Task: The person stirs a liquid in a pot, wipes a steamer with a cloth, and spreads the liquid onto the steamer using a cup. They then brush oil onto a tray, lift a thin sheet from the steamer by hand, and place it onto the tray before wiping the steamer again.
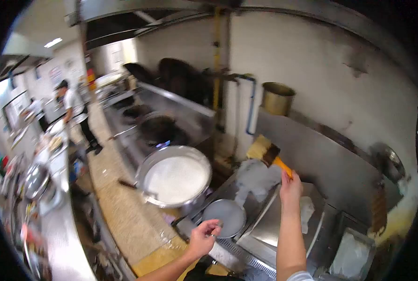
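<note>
My right hand (291, 187) is closed around the orange handle of a wide brush (265, 149), its dark band and pale yellow bristles pointing up and left. The brush is raised over the steel counter, in front of the backsplash. Grey-white cloth-like material (255, 177) lies below the bristles. My left hand (204, 238) has its fingers curled together at the near edge of a round grey pan (227, 216); what they hold, if anything, I cannot tell. Left of the pan stands a large metal pot (208, 174) of white, milky contents, with a dark-handled utensil (128, 184) at its rim.
Stove burners (158, 127) and dark woks (178, 75) run along the wall. A brass-coloured pot (278, 99) stands on the ledge. A flat metal cover (288, 213) lies below my right hand. Down the aisle, a person (75, 107) stands at the left counter (64, 225).
</note>
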`<state>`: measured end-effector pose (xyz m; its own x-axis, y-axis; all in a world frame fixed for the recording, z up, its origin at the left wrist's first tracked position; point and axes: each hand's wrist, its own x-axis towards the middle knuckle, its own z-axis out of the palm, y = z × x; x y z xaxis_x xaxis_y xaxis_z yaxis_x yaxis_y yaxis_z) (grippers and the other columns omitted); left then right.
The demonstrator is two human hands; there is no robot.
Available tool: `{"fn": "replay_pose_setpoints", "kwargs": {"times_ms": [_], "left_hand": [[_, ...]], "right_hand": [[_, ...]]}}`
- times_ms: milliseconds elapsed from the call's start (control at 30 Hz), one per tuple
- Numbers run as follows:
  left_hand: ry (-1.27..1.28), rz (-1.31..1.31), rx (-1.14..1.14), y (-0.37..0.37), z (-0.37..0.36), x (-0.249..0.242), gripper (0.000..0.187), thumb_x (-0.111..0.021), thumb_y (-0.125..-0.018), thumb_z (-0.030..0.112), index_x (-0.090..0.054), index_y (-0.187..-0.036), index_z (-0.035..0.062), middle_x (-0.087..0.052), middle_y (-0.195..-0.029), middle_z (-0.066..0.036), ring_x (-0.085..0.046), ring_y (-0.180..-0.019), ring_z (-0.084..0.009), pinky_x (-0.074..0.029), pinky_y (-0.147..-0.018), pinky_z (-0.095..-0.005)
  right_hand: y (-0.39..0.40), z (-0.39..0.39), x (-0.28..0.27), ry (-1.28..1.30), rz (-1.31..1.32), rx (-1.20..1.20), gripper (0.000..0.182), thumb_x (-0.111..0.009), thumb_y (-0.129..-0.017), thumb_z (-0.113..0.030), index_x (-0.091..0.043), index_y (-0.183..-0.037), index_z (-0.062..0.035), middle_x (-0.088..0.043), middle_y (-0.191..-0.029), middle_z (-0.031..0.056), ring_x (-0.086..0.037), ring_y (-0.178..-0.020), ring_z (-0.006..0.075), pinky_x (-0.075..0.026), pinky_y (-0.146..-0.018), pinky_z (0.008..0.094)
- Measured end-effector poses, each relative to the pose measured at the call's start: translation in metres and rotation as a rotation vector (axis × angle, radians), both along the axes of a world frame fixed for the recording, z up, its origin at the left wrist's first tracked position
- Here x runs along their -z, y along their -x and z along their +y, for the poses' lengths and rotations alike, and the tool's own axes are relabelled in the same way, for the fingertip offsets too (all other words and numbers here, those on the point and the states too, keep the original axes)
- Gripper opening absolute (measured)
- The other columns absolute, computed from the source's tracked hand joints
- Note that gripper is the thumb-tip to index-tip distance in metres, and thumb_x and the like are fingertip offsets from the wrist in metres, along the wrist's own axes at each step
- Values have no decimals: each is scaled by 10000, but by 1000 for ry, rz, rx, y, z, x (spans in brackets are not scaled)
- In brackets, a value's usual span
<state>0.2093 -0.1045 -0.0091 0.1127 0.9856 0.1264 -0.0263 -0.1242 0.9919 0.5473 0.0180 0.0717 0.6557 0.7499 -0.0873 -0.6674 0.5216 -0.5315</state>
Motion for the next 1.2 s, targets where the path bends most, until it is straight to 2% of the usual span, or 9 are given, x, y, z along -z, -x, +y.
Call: {"fn": "replay_pose_setpoints", "kwargs": {"times_ms": [100, 200, 233, 333, 667, 767, 867, 1100, 1200], "left_hand": [[104, -39, -133, 19, -65, 4, 262, -680, -980, 24, -636, -1237, -10, -722, -987, -65, -688, -887, -137, -568, -809, -294], [165, -158, -290, 40, -133, 33, 259, -681, -983, 32, -641, -1237, -3, -717, -969, -69, -689, -868, -138, -574, -779, -301], [193, -99, -354, 47, -156, 31, 258, -680, -988, 51, -646, -1238, -4, -719, -966, -77, -696, -859, -149, -577, -774, -301], [289, -55, -537, 67, -223, 24, 276, -673, -995, 76, -643, -1255, -12, -727, -986, -92, -709, -858, -170, -583, -763, -308], [359, -163, -1097, 98, -423, 43, 298, -672, -977, 42, -628, -1257, -49, -716, -958, -96, -692, -818, -151, -568, -741, -293], [351, -185, -1252, 95, -482, 52, 304, -670, -980, 45, -620, -1265, -47, -708, -974, -94, -692, -837, -151, -567, -744, -293], [364, -199, -1384, 86, -542, 59, 306, -670, -981, 31, -611, -1276, -23, -698, -1007, -77, -681, -841, -144, -560, -734, -290], [313, -290, -1738, 61, -658, 101, 288, -662, -986, 30, -615, -1267, -9, -702, -948, -58, -672, -816, -131, -553, -710, -275], [305, -450, -1882, 52, -693, 109, 287, -666, -970, 40, -625, -1246, -28, -711, -963, -75, -670, -823, -133, -562, -771, -286]], "right_hand": [[39, -59, 55, 184, 183, -171, 226, -554, -1046, -102, -547, -1181, 79, -626, -1169, 177, -681, -1026, 289, -623, -944, 408], [71, -115, 92, 269, 58, -375, 188, -572, -1031, -90, -559, -1129, 70, -654, -1098, 188, -709, -893, 278, -662, -819, 387], [86, -132, 94, 265, 38, -434, 161, -586, -1019, -81, -568, -1092, 62, -670, -1004, 183, -721, -793, 274, -670, -742, 384], [131, -184, 91, 218, -116, -625, 157, -604, -1009, -88, -578, -1080, 50, -698, -964, 180, -743, -777, 286, -667, -735, 390], [256, -278, 104, 233, -220, -1236, 145, -576, -1032, -105, -580, -1093, 26, -706, -970, 183, -744, -793, 291, -662, -734, 379], [298, -301, 125, 246, -271, -1378, 172, -616, -1017, -121, -592, -1109, 23, -709, -971, 176, -743, -789, 294, -657, -730, 375], [343, -340, 136, 220, -385, -1548, 162, -621, -1021, -134, -614, -1084, 15, -713, -991, 158, -739, -837, 252, -652, -744, 343], [449, -466, 160, 226, -495, -1977, 162, -608, -1025, -134, -574, -1073, 17, -695, -983, 164, -735, -815, 271, -648, -728, 348], [485, -519, 181, 220, -543, -2167, 174, -602, -1031, -137, -573, -1098, 21, -693, -982, 161, -736, -811, 270, -647, -736, 350]]}}
